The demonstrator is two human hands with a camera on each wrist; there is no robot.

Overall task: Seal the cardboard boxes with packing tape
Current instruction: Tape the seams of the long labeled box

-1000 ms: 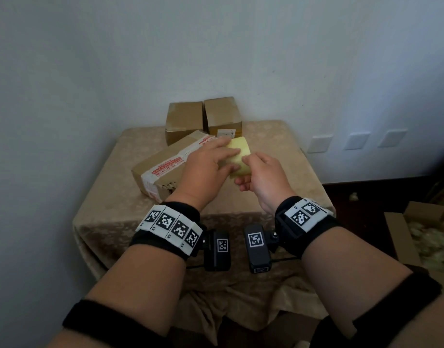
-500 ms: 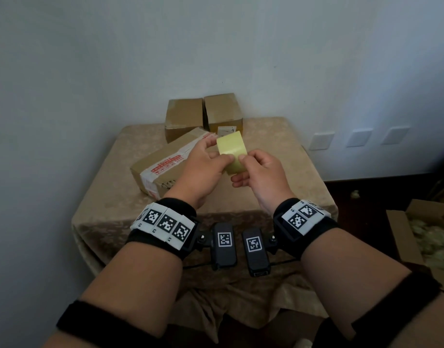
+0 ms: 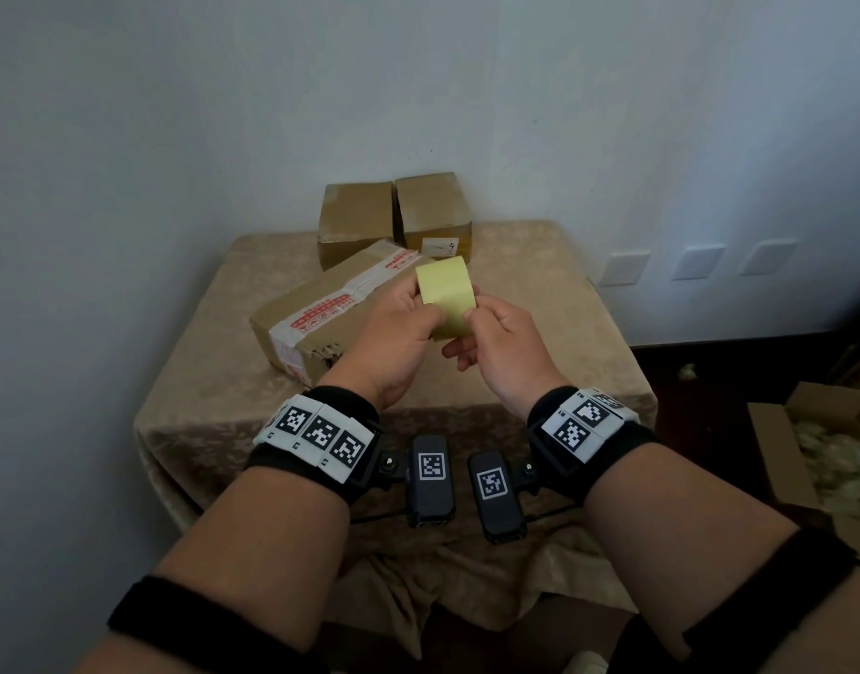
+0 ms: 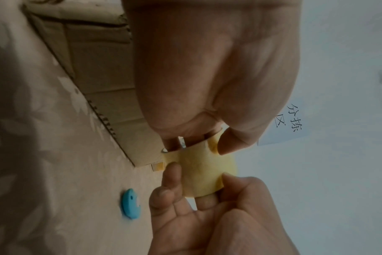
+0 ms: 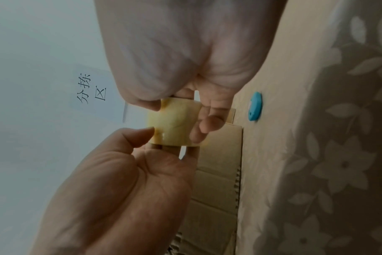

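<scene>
Tape roll (image 3: 446,296), gripped by left hand (image 3: 394,340) and pinched by right hand (image 3: 498,345), had risen toward twelve o'clock above the long box (image 3: 321,313), probably hunting its free end

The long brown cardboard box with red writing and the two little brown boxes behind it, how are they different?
The long brown cardboard box lies low and slanted, with red-printed white tape. The two little brown boxes stand taller, side by side against the wall, without red print. All are cardboard on the cloth-covered table.
</scene>
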